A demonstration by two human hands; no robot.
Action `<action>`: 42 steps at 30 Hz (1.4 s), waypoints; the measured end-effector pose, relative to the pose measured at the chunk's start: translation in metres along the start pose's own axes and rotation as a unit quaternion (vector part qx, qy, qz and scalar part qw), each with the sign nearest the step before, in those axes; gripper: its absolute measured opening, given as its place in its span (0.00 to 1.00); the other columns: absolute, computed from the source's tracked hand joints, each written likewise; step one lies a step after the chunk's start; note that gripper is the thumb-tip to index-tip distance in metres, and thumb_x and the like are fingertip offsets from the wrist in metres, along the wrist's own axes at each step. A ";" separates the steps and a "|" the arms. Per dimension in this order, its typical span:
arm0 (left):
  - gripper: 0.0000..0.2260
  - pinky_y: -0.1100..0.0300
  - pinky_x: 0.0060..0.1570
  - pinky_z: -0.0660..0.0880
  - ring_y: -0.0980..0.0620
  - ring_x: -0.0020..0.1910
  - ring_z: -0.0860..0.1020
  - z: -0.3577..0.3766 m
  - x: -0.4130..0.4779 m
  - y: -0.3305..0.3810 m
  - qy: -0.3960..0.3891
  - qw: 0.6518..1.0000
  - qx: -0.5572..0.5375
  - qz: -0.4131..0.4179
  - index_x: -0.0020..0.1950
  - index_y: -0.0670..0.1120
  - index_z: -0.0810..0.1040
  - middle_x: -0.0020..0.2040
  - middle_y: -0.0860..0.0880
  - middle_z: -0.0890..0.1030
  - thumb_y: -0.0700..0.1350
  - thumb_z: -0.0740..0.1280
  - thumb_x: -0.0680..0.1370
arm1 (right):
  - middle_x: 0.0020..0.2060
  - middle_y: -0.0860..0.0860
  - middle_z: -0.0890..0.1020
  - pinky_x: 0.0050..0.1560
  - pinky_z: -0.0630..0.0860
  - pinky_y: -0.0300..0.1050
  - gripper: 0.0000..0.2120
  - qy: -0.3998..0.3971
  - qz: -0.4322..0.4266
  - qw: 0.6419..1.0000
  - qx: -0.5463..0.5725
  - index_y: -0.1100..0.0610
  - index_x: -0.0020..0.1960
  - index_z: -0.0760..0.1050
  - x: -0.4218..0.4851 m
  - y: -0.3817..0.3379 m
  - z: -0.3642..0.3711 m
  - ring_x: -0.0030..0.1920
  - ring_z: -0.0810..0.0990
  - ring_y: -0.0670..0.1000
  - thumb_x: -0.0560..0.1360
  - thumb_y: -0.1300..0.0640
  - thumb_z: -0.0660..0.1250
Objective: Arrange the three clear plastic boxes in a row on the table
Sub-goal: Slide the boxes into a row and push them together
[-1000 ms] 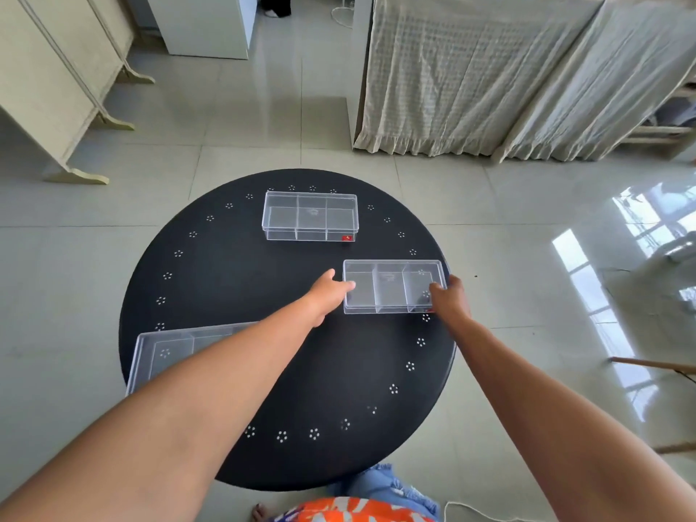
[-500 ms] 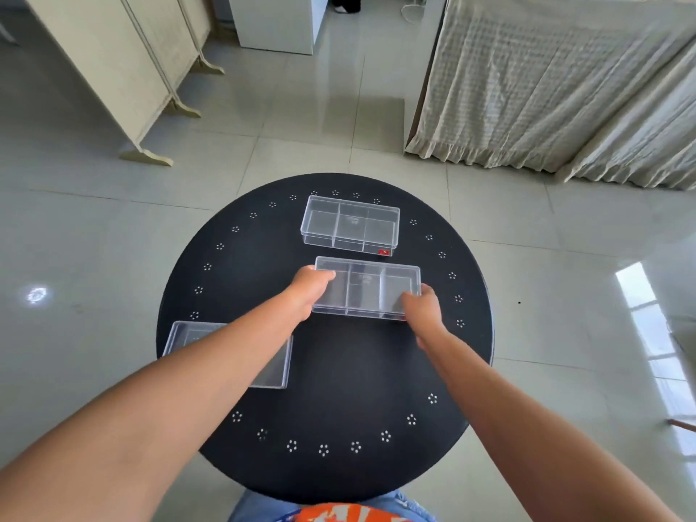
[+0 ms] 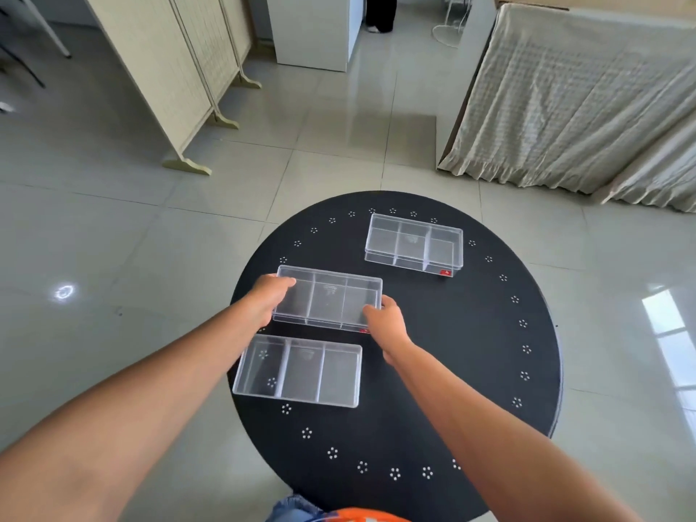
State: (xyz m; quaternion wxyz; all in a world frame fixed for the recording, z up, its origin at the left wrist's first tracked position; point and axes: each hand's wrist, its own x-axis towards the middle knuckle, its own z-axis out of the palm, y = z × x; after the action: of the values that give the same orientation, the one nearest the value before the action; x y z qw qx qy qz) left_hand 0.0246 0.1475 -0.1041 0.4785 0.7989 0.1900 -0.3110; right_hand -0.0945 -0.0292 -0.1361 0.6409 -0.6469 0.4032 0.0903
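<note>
Three clear plastic boxes with three compartments each are over a round black table (image 3: 452,352). The middle box (image 3: 327,298) is held at both short ends: my left hand (image 3: 268,300) grips its left end and my right hand (image 3: 385,321) its right near corner. It sits at the table's left side, just behind the near box (image 3: 299,371), which lies flat close to the left edge. The far box (image 3: 413,244) rests at the table's back, to the right, with a small red label on its corner.
The table rim carries a ring of small white flower marks. Beyond it are a tiled floor, a cream folding screen (image 3: 177,69) at the back left, a white cabinet (image 3: 314,28) and a cloth-covered piece of furniture (image 3: 580,107) at the back right.
Both hands have carried the middle box leftward across the table, from the right side to just behind the near box. The camera view has swung left as well.
</note>
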 end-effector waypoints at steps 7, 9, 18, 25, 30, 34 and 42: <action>0.20 0.52 0.63 0.67 0.44 0.65 0.73 -0.033 0.014 -0.014 -0.014 1.000 -0.014 0.006 0.71 0.42 0.70 0.70 0.43 0.73 0.45 0.64 0.80 | 0.50 0.49 0.84 0.45 0.78 0.44 0.19 0.010 -0.012 0.999 -0.028 0.53 0.64 0.75 0.000 -0.002 0.031 0.47 0.83 0.50 0.74 0.60 0.58; 0.19 0.53 0.62 0.67 0.46 0.61 0.73 -0.036 0.016 -0.018 -0.020 1.000 -0.015 0.009 0.71 0.42 0.70 0.69 0.43 0.74 0.45 0.64 0.80 | 0.49 0.50 0.85 0.46 0.78 0.45 0.19 0.018 -0.015 0.999 -0.038 0.53 0.63 0.75 0.001 -0.001 0.036 0.45 0.82 0.51 0.74 0.60 0.58; 0.29 0.51 0.64 0.68 0.43 0.71 0.69 -0.034 0.018 -0.018 0.056 0.993 0.073 0.079 0.78 0.48 0.59 0.76 0.46 0.65 0.47 0.63 0.78 | 0.70 0.54 0.71 0.54 0.70 0.47 0.29 0.067 -0.001 0.996 -0.066 0.55 0.80 0.55 0.003 -0.005 0.030 0.56 0.76 0.54 0.80 0.56 0.58; 0.18 0.61 0.51 0.70 0.54 0.55 0.78 -0.009 0.011 0.026 0.076 0.949 0.149 0.266 0.66 0.52 0.77 0.66 0.51 0.78 0.43 0.59 0.78 | 0.60 0.52 0.76 0.53 0.75 0.51 0.29 0.172 -0.009 0.984 -0.042 0.49 0.75 0.65 0.028 -0.021 -0.028 0.56 0.78 0.56 0.73 0.52 0.58; 0.17 0.61 0.59 0.71 0.52 0.63 0.77 0.039 0.005 0.056 0.005 0.958 0.128 0.255 0.63 0.51 0.79 0.63 0.51 0.81 0.42 0.58 0.78 | 0.63 0.53 0.75 0.59 0.78 0.57 0.25 0.249 -0.021 0.966 -0.073 0.51 0.72 0.70 0.040 -0.047 -0.081 0.57 0.79 0.59 0.75 0.57 0.57; 0.18 0.58 0.64 0.70 0.51 0.65 0.76 0.079 0.007 0.079 -0.043 0.967 0.104 0.227 0.65 0.49 0.78 0.64 0.50 0.80 0.42 0.60 0.77 | 0.63 0.53 0.78 0.55 0.79 0.55 0.28 0.265 -0.019 0.960 -0.083 0.50 0.70 0.71 0.063 -0.056 -0.119 0.55 0.81 0.59 0.70 0.54 0.57; 0.31 0.59 0.62 0.64 0.48 0.71 0.68 0.134 0.023 0.107 -0.112 0.980 0.089 0.140 0.79 0.46 0.57 0.76 0.47 0.66 0.44 0.64 0.77 | 0.71 0.52 0.73 0.54 0.67 0.41 0.28 0.203 -0.006 0.978 -0.050 0.55 0.78 0.61 0.094 -0.062 -0.152 0.61 0.75 0.51 0.79 0.57 0.59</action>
State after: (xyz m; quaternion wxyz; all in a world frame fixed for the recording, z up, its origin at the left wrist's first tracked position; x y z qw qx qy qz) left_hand 0.0640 -0.0211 -0.0973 0.4628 0.8170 -0.0068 -0.3440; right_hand -0.0543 -0.2135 -0.1242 0.5129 -0.6856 0.5159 -0.0268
